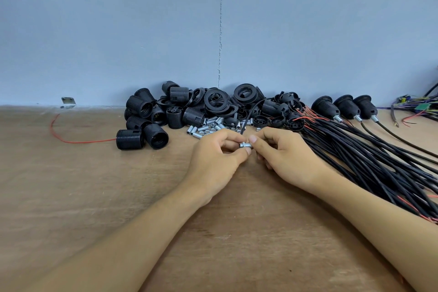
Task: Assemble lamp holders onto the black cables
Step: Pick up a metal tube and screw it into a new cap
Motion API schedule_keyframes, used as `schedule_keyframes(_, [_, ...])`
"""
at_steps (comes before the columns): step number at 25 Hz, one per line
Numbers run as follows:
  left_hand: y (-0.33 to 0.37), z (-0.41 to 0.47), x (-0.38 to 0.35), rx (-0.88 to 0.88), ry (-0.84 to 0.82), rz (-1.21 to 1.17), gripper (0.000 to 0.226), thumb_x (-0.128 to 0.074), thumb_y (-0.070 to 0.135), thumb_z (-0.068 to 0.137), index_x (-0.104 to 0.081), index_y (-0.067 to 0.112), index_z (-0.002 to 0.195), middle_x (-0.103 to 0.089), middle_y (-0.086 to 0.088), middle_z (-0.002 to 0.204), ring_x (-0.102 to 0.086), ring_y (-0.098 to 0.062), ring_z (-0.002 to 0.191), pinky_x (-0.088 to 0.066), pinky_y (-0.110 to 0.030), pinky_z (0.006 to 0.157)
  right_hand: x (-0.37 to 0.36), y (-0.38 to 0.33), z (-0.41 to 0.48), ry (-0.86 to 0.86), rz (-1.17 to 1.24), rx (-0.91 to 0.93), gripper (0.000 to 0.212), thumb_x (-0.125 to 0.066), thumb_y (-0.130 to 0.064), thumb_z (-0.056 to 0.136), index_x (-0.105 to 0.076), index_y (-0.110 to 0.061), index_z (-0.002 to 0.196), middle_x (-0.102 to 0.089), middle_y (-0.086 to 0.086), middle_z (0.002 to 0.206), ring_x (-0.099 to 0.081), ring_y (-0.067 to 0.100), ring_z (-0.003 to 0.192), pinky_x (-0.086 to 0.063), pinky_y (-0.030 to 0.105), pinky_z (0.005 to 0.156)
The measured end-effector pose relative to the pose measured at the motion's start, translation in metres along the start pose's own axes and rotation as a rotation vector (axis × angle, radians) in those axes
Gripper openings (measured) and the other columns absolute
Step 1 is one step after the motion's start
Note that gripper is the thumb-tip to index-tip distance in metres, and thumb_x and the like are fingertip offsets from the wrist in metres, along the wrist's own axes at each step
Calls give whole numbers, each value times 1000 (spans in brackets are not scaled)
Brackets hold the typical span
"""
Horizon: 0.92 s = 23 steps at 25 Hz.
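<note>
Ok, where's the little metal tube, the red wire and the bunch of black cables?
metal tube (245,145), head view, middle of the tube.
red wire (80,142), head view, bottom of its curve.
black cables (369,163), head view, middle of the bundle.

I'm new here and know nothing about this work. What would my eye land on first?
At the centre of the wooden table, the left hand and right hand pinch a small metal tube between them. Behind, against the blue wall, sits a heap of black lamp holder parts. On the right, a thick bundle of black cables fans out.
</note>
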<state>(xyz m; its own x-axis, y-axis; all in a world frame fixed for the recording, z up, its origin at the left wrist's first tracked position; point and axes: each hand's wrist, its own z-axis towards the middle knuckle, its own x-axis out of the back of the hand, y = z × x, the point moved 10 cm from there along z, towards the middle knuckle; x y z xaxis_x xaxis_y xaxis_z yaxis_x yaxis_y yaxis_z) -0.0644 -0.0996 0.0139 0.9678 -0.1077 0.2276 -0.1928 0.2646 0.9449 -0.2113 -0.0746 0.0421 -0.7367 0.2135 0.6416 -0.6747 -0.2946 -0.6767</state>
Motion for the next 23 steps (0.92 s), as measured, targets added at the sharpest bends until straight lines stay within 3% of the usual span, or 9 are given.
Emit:
schedule_keyframes(3, [-2, 0, 2, 24, 25, -31, 14, -83, 20, 83, -74, 28, 90, -76, 9, 81, -65, 4, 68, -43, -6, 62, 19, 11, 3, 133, -237, -7, 12, -58, -26, 98, -69, -26, 96, -66, -8, 88, -58, 5, 75, -48, 29, 75])
schedule_keyframes(6, [-3, 1, 1, 36, 13, -45, 15, -80, 20, 86, -73, 28, 96, -77, 11, 81, -62, 8, 64, -40, -3, 60, 41, 30, 7, 184, -551, -71, 27, -59, -21, 96, -66, -17, 121, -56, 3, 124, -53, 24, 115, -44, 40, 99])
schedule_keyframes(9, [-3, 1, 0, 42, 7, -46, 16, -81, 18, 85, -73, 29, 94, -76, 10, 82, -63, 8, 67, -42, -4, 61, 49, 46, 10, 141, -726, -163, 35, -55, -21, 97, -63, -16, 130, -41, 7, 150, -37, 33, 133, -36, 48, 106])
schedule_keyframes(14, [-3, 1, 1, 33, 8, -87, 16, -83, 16, 82, -75, 29, 87, -74, 8, 83, -65, 1, 75, -47, -10, 66, 44, 44, 11, 116, -805, -159, 32, -49, -23, 99, -69, -16, 123, -40, 2, 155, -36, 32, 135, -33, 48, 106])
schedule_keyframes(18, [-3, 1, 0, 20, -14, -122, 14, -79, 15, 84, -73, 26, 89, -76, 11, 87, -69, -2, 81, -51, -19, 73, 53, 41, 8, 196, -812, -162, 32, -55, -11, 92, -69, -12, 120, -50, 6, 143, -47, 33, 125, -38, 44, 99])
schedule_keyframes(21, [-3, 1, -5, 16, -64, -168, 12, -72, 12, 91, -65, 20, 97, -79, 2, 88, -75, -16, 85, -59, -33, 81, 57, 46, 8, 194, -796, -206, 38, -56, -6, 87, -64, -11, 124, -52, 10, 134, -56, 36, 112, -42, 41, 89])
schedule_keyframes(23, [-1, 1, -8, -4, -88, -179, 12, -71, 11, 92, -64, 19, 98, -78, -2, 83, -76, -18, 80, -59, -33, 77, 56, 48, 9, 177, -820, -215, 36, -55, -5, 86, -66, -9, 121, -54, 12, 131, -58, 38, 106, -43, 41, 85])
